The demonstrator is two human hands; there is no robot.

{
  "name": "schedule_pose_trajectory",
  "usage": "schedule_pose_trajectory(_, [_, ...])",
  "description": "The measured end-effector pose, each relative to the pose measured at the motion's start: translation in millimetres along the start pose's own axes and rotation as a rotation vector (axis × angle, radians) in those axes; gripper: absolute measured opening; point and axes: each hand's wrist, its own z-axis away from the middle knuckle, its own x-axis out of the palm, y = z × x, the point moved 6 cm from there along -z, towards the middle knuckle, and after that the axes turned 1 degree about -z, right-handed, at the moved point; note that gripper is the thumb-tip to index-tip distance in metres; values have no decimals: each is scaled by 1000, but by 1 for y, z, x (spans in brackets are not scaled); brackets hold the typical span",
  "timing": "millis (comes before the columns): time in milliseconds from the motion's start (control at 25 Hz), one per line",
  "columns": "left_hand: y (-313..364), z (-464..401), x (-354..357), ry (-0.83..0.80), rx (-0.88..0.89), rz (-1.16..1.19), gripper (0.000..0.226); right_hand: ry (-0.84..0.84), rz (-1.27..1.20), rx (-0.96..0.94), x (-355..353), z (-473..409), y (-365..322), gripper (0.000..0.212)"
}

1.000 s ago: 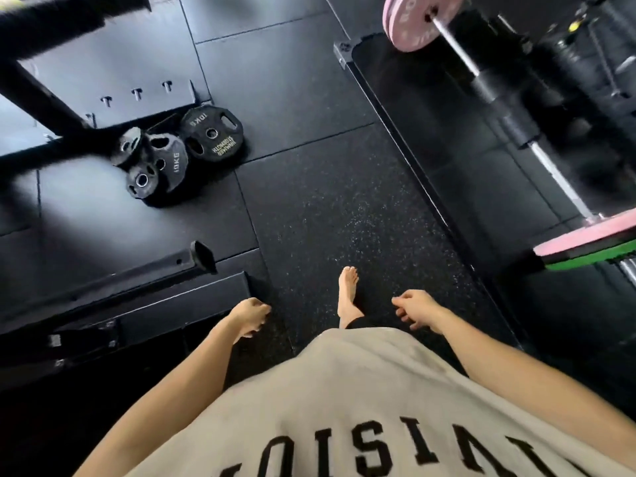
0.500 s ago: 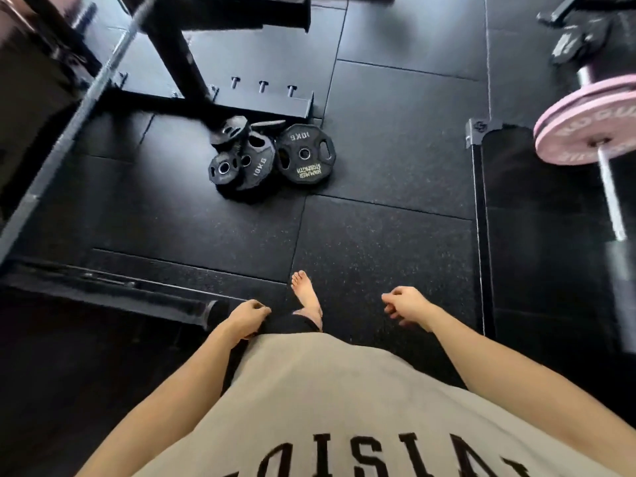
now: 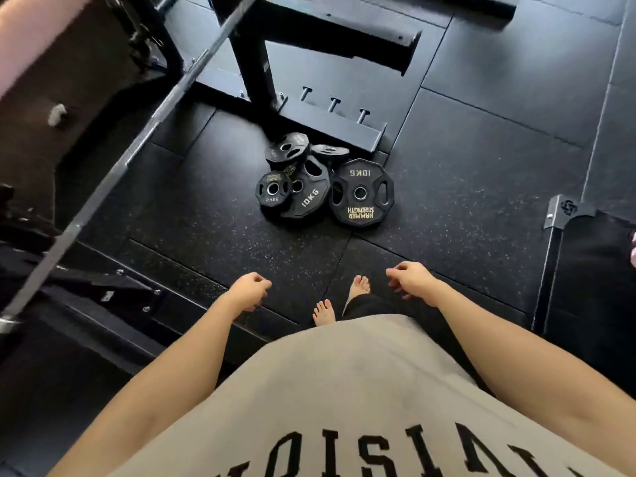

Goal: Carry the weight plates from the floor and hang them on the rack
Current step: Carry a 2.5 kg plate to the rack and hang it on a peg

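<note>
Nearest the camera hung a grey shirt (image 3: 344,390), with both bare arms reaching forward past it. The left hand (image 3: 249,292) was loosely curled and held nothing; the right hand (image 3: 411,280) was likewise half curled and empty. Two bare feet (image 3: 359,287) stood on the black rubber floor (image 3: 481,201) just beyond the hands. Farther on, well apart from the hands, the weight plates (image 3: 309,180) lay in a loose heap on the floor, some overlapping. The large plate (image 3: 361,193) marked 10KG lay flat at the right of the pile, beside a small plate (image 3: 273,192) at its left. They looked heavy, stiff and hard-edged; the oval slots in the large plate seemed the best place for fingers. Behind the pile stood the rack (image 3: 327,122), its short pegs bare.
</note>
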Motion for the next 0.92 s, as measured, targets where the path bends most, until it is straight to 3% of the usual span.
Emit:
schedule_pose_trajectory(320, [79, -77, -90, 85, -125, 169, 18, -113, 70, -19, -30, -129, -142, 20])
schedule_pose_trajectory(600, [117, -147, -136, 60, -285, 219, 16, -243, 157, 62, -26, -223, -251, 21])
schedule_pose_trajectory(920, [117, -352, -183, 26, -203, 135, 9, -233, 125, 173, 51, -400, -306, 26])
